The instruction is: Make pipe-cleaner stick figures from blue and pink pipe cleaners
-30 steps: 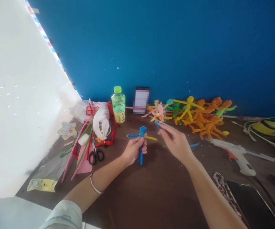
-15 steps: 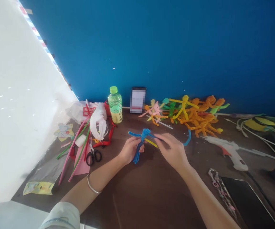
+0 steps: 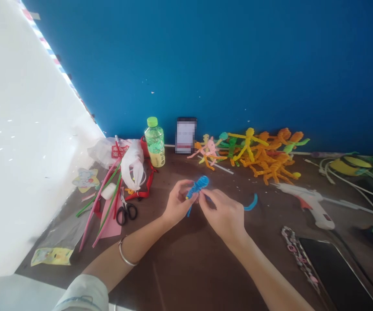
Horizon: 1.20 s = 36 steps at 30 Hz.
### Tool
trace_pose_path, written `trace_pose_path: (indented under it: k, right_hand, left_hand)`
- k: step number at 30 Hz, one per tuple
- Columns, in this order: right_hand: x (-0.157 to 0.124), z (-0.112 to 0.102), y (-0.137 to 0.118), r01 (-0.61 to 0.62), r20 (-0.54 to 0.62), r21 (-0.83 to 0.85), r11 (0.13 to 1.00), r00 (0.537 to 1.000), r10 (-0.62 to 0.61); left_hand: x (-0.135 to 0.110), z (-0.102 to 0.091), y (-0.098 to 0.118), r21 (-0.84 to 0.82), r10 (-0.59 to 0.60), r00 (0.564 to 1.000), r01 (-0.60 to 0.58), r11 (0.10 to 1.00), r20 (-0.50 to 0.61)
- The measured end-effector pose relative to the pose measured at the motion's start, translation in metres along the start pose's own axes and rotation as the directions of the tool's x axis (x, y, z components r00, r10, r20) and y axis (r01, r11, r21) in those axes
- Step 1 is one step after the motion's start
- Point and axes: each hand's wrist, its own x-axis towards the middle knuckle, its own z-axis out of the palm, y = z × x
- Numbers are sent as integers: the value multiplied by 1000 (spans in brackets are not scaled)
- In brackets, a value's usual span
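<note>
Blue pipe-cleaner figure, lower centre of frame. Left hand pinching its body; right hand pinching its lower end. Curved blue pipe-cleaner piece lying to the right.

A deep blue wall is filling the view from 10 o'clock round to 3 o'clock, with small pale flecks dotting its paint. A white panel is meeting it at a corner around 10 o'clock, catching small spots of bright light, while a red-white-and-blue striped edge is running along its top. A dark brown tabletop is stretching across the lower half, and a pale surface is showing beyond its edge at 7 o'clock.
</note>
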Motion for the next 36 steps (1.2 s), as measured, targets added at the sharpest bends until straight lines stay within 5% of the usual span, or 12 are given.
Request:
trace_pose_path:
  k: [11,36]
  right_hand:
    - [3,-2,-7,-19,-69,18,1000,997,20]
    - [6,6,3,63,-18,3,998,998,-63]
  left_hand:
    - [0,-5,-13,275,260,963,-269,923,69]
    - [4,-7,-23,274,149,983,-172,946,105]
